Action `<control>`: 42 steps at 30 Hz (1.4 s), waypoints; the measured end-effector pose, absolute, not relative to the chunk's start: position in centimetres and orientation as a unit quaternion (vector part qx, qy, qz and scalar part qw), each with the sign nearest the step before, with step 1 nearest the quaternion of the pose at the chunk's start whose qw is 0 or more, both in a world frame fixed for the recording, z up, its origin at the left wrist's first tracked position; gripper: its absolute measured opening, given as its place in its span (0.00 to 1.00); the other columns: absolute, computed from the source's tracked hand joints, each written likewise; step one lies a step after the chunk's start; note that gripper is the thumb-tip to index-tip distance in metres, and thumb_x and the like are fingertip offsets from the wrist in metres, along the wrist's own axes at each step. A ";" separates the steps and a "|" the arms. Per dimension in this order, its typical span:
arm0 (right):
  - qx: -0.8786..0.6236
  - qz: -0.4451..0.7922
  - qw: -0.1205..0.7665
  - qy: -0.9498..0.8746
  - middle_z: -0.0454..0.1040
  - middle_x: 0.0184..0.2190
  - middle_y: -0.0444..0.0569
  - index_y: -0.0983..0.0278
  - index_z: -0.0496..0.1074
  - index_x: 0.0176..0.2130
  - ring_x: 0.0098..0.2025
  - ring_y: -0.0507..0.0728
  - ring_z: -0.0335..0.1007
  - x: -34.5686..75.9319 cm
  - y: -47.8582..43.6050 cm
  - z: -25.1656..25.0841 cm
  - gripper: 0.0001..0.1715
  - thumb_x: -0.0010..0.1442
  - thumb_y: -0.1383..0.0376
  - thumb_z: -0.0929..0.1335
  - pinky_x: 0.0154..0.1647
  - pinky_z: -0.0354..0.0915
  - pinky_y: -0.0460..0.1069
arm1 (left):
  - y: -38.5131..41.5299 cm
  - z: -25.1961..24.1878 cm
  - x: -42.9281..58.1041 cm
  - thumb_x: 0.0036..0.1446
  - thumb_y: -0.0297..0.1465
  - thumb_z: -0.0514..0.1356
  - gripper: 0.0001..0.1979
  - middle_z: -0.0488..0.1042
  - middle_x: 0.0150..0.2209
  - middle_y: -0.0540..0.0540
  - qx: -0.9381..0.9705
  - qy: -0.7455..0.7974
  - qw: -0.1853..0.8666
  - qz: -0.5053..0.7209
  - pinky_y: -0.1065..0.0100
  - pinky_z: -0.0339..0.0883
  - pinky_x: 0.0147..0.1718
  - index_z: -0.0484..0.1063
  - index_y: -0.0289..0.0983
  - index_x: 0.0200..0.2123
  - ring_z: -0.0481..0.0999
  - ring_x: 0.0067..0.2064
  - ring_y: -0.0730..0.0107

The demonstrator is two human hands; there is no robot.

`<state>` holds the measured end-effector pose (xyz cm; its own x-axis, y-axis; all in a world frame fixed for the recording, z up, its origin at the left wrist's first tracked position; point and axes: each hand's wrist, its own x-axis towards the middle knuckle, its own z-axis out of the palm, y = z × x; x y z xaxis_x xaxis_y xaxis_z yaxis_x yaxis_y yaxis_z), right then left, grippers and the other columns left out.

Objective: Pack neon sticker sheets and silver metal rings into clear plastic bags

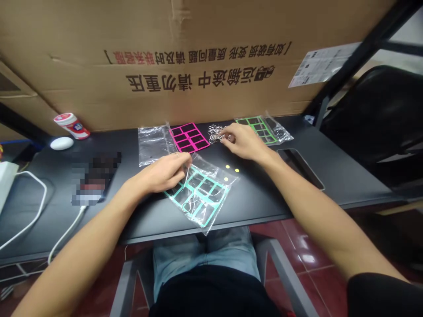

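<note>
My left hand (170, 171) is closed, with its fingers curled on the upper left edge of a clear plastic bag (224, 180). Inside the bag lies a teal grid-shaped frame with dark panels (214, 204). A metal key ring (187, 205) shows on the lower part of this bag. My right hand (243, 140) reaches into a small heap of silver key rings (215, 131), thumb and fingers bent around part of it. What sits between those fingertips is partly hidden. Beside the heap is a pink grid frame (190, 137).
An unfilled clear bag (153, 143) lies left of the pink frame. A bagged green frame (264, 132) lies behind my right hand. Three yellow dots (237, 170), a phone (300, 168), a white-red canister (72, 125) and a white oval object (61, 143) are on the desk. Cardboard (198, 105) stands behind.
</note>
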<state>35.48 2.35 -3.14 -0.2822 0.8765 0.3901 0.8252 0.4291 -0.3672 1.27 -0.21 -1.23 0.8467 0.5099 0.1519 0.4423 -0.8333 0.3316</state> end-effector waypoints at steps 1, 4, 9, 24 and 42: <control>-0.537 0.028 0.250 -0.805 0.82 0.46 0.58 0.63 0.82 0.52 0.44 0.67 0.78 35.7 2.6 -3.5 0.15 0.70 0.61 0.71 0.51 0.71 0.61 | -0.2 -1.2 1.3 0.67 0.22 0.52 0.11 0.78 0.43 0.45 0.951 0.247 0.145 0.115 0.62 0.69 0.43 0.68 0.40 0.49 0.76 0.41 0.62; -0.555 -0.004 0.193 -0.809 0.80 0.49 0.60 0.63 0.81 0.54 0.48 0.69 0.78 35.8 2.8 -4.5 0.15 0.73 0.60 0.69 0.50 0.72 0.62 | -0.3 -1.0 1.4 0.69 0.24 0.53 0.08 0.78 0.44 0.45 0.954 0.241 0.142 0.110 0.63 0.68 0.43 0.69 0.40 0.46 0.77 0.42 0.62; -0.579 -0.007 0.176 -0.796 0.79 0.52 0.60 0.61 0.78 0.49 0.49 0.69 0.77 35.3 2.9 -5.0 0.09 0.75 0.65 0.67 0.50 0.71 0.61 | -0.3 -1.1 1.4 0.70 0.26 0.54 0.06 0.78 0.42 0.46 0.950 0.260 0.131 0.108 0.63 0.66 0.41 0.68 0.40 0.46 0.76 0.39 0.64; -0.567 0.073 0.383 -0.725 0.85 0.44 0.57 0.58 0.73 0.45 0.47 0.68 0.81 36.1 3.8 -4.4 0.07 0.74 0.60 0.66 0.56 0.73 0.64 | -0.5 -0.7 1.3 0.71 0.29 0.53 0.06 0.78 0.42 0.45 0.943 0.284 0.134 0.113 0.63 0.68 0.41 0.70 0.40 0.46 0.76 0.40 0.63; -0.408 0.523 0.502 -0.555 0.86 0.41 0.51 0.58 0.71 0.42 0.45 0.61 0.87 33.1 1.7 -2.8 0.27 0.62 0.45 0.80 0.54 0.83 0.63 | -0.3 -1.1 1.0 0.73 0.29 0.53 0.06 0.79 0.44 0.44 0.945 0.281 0.122 0.110 0.62 0.68 0.42 0.70 0.40 0.48 0.77 0.41 0.62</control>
<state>33.09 1.67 -2.78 -0.1619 0.9782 0.1300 -0.0722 0.1196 -0.9902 1.02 -0.34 -1.10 0.8178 0.5584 0.1395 0.5045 -0.8122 0.2930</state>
